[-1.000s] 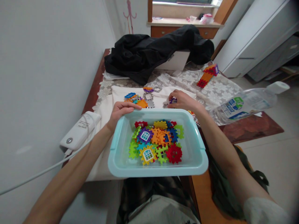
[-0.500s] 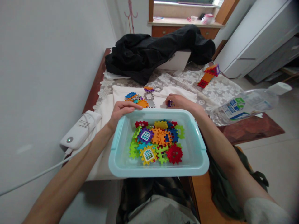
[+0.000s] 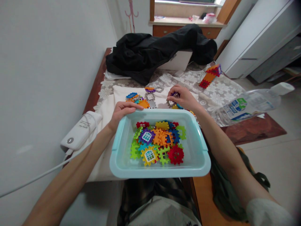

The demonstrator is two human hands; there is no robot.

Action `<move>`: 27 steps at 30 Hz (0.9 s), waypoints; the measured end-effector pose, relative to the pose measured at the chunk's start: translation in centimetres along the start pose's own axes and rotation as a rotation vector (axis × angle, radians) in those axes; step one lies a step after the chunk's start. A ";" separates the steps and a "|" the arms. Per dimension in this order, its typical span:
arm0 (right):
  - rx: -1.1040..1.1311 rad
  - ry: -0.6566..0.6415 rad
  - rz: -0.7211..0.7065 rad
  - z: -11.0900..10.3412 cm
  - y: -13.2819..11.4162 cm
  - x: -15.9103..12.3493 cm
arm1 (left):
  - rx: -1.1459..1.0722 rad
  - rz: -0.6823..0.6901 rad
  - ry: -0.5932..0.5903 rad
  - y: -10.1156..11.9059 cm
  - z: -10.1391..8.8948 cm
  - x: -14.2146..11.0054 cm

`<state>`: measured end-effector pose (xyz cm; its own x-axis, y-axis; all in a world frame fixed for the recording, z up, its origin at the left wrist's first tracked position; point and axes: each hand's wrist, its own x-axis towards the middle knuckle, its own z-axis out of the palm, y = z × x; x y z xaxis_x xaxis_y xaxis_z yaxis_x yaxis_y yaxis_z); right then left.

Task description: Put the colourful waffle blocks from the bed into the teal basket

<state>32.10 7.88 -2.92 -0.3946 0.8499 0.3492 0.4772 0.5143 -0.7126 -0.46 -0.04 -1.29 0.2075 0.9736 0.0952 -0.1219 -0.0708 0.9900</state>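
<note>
A light blue plastic tub rests on my lap against the table edge and holds several colourful interlocking plastic tiles. My left hand grips the tub's far left rim, fingers curled over it. My right hand is beyond the tub over the white cloth, its fingers pinched on a small purple tile. More loose tiles lie on the cloth between my hands.
A black jacket covers the far side of the table. A stack of joined tiles lies at the right. A clear water bottle lies on its side at the right edge. A white charger box with a cable sits left.
My right hand has lifted from the cloth just behind the tub and moved slightly farther away, holding the purple tile. The left hand and tub stay still.
</note>
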 end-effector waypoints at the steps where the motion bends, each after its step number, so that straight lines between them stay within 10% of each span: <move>1: 0.084 0.045 0.024 0.0 -0.2 0.0 | -0.001 0.000 -0.003 0.0 0.0 0.0; 9: 0.555 0.208 0.018 -0.5 -3.6 -1.0 | 0.015 0.018 -0.036 -0.3 -0.5 0.1; 15: 0.727 -0.335 -0.068 -1.2 -7.0 -2.8 | 0.017 0.004 -0.024 -0.1 -0.4 0.0; 22: 0.189 -0.132 0.084 0.7 -9.6 -2.2 | 0.003 -0.010 0.006 0.0 -0.2 0.0; 27: 0.071 -0.200 0.095 0.1 -12.7 -7.7 | 0.012 -0.016 0.026 0.0 -0.2 0.1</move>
<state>29.02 -5.17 3.35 -0.5018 0.8508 0.1561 0.4661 0.4179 -0.7798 -0.60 0.08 -1.32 0.1841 0.9799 0.0765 -0.1075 -0.0573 0.9925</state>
